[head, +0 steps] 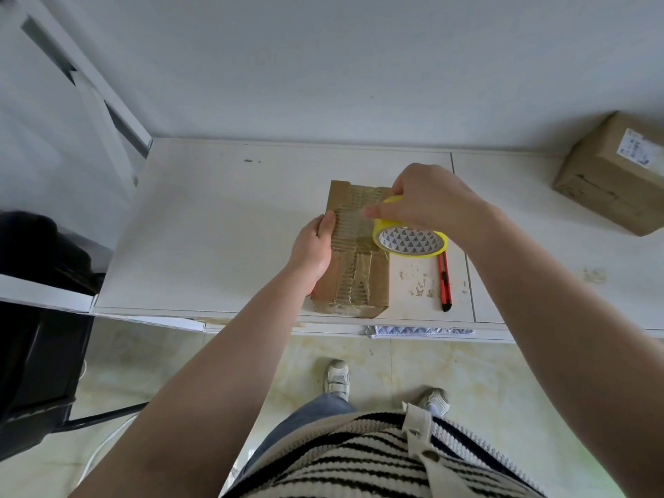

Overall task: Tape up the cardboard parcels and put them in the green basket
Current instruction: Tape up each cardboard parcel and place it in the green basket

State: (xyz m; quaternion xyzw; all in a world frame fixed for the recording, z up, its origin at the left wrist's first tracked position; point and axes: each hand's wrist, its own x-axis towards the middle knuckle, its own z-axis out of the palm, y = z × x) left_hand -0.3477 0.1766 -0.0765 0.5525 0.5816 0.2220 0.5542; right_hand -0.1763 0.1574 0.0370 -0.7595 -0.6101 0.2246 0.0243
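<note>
**Head view: tape roll over a flat parcel at the counter edge**

Head view, looking down over two bare forearms at a white counter [215,224] against a pale wall. Flat cardboard parcel [354,267] lying near the counter's front edge, long side running away from the body, its top crossed by shiny clear tape over exposed corrugation. Left hand [314,251] laid along the parcel's left edge, fingers fairly straight and pressing the cardboard, thumb hidden. Right hand [427,201] above the parcel's right far corner, fingers curled round a yellow roll of tape [409,239], thumb pointing left over the taped surface. Roll tilted, its patterned inner core facing the camera, overlapping the parcel's right edge. Red utility knife [445,282] flat on the counter just right of the parcel, below the roll. Second cardboard box [611,177] with a white label, well apart at the far right of the counter. Patterned strip [420,331] stuck along the counter's front lip. Black chair [36,354] at the left. Striped knit top, jeans and pale shoes below, on a tiled floor.
</note>
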